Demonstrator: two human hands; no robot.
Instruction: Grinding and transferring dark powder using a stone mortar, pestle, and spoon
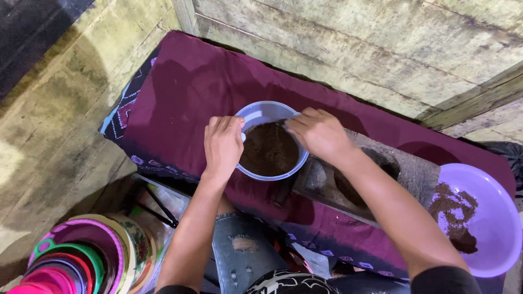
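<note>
A small pale blue plastic tub holding dark brown ground powder rests on a maroon cloth. My left hand grips the tub's left rim. My right hand holds the right rim, fingers curled over the edge. The tub looks tilted a little toward me.
A grey stone slab with a hollow lies under my right forearm. A purple plastic basin with a patch of brown powder sits at the right. Stacked colourful bowls stand at lower left. Wooden plank floor surrounds the cloth.
</note>
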